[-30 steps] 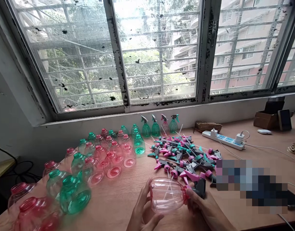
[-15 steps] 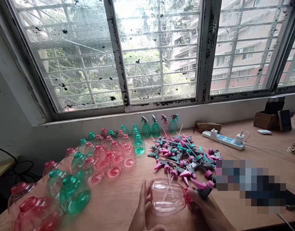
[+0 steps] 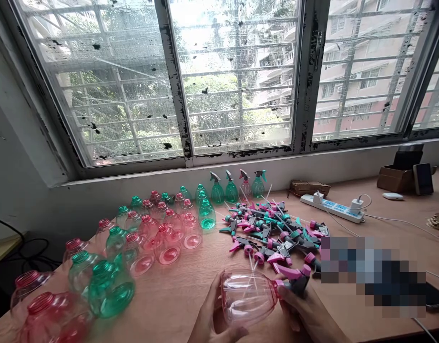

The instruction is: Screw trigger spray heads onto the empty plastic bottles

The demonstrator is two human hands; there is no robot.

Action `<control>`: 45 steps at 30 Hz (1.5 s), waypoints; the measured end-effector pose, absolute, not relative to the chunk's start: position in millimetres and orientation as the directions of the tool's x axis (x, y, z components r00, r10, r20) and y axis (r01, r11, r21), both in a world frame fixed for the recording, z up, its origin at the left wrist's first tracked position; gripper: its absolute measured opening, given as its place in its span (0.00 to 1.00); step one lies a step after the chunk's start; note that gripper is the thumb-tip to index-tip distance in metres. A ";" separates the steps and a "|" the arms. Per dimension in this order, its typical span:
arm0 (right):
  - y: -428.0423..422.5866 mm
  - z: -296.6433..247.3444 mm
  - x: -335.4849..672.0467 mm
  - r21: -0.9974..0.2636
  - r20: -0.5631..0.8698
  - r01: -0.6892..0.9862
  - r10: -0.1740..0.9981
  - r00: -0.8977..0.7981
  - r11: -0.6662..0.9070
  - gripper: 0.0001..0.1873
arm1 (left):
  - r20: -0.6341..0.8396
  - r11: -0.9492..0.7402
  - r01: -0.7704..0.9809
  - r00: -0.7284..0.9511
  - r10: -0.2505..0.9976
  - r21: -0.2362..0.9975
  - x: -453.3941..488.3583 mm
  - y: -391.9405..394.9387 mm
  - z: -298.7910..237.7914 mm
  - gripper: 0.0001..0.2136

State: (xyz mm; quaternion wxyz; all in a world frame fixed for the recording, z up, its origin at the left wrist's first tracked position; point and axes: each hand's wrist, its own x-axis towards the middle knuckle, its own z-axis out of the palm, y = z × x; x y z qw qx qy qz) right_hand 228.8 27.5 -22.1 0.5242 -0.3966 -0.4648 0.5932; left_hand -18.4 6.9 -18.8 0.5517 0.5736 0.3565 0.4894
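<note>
A clear pink spray bottle (image 3: 246, 297) lies on its side in the air above the table's near edge, its neck toward the right. My left hand (image 3: 209, 312) is wrapped around its base, fingers behind and thumb below. At the neck, my right hand (image 3: 307, 309) grips the pink collar of a spray trigger head (image 3: 294, 277) with black body and pink lever. The collar sits against the bottle mouth; how far it is threaded I cannot tell. Just beyond lies a pile of loose trigger heads (image 3: 272, 228) in pink, green and black, with thin dip tubes.
Several open pink and green bottles (image 3: 167, 245) stand in rows on the left. Along the wall are several bottles with heads fitted (image 3: 230, 189). A white power strip (image 3: 332, 208), a brown package (image 3: 310, 187) and a cardboard box (image 3: 396, 177) lie further right; a blurred patch covers part of the table.
The trigger head has come up against the bottle mouth and turned slightly, shifting left. My left hand has closed more firmly round the bottle, which now tilts a little.
</note>
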 end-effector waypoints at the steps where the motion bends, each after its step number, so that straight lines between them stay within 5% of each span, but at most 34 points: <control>1: 26.5 -20.5 228.5 -0.970 0.017 -0.241 0.991 -0.132 -0.015 0.27 | 0.172 -0.142 -0.127 0.271 0.947 0.982 -18.2 7.0 -18.0 0.50; 8: 20.7 -12.4 225.7 -0.965 0.072 -0.261 0.987 -0.146 0.032 0.28 | 0.233 -0.213 -0.105 0.240 0.942 0.971 -19.2 6.7 -23.2 0.57; 14: 8.8 -10.4 230.7 -0.980 0.198 -0.061 0.955 -0.222 0.189 0.20 | 0.240 -0.235 -0.064 0.098 0.966 0.970 -22.5 5.8 -11.8 0.42; 27: 15.7 -17.2 223.1 -0.990 -0.074 -0.086 0.930 -0.360 -0.112 0.26 | 0.237 -0.232 -0.076 0.074 0.969 0.970 -13.4 0.9 -11.7 0.36; 34: 24.3 -23.7 223.4 -0.965 -0.052 -0.218 0.916 -0.397 -0.149 0.27 | 0.493 -0.490 0.112 -0.002 0.870 0.865 -13.6 2.9 -26.1 0.35; 37: 19.9 -20.4 223.6 -0.953 0.017 -0.291 0.942 -0.336 -0.087 0.35 | 0.480 -0.481 0.142 0.048 0.876 0.865 -13.8 3.2 -25.7 0.36; 41: 11.8 -7.5 231.9 -0.952 0.088 -0.304 0.974 -0.208 0.021 0.24 | 0.318 -0.325 -0.006 0.219 0.922 0.946 -14.3 3.6 -26.5 0.41; 45: 26.5 16.7 262.6 -0.952 0.233 -0.201 0.972 0.009 0.230 0.21 | 0.374 -0.401 0.067 0.247 0.894 0.914 -14.8 6.9 -36.9 0.41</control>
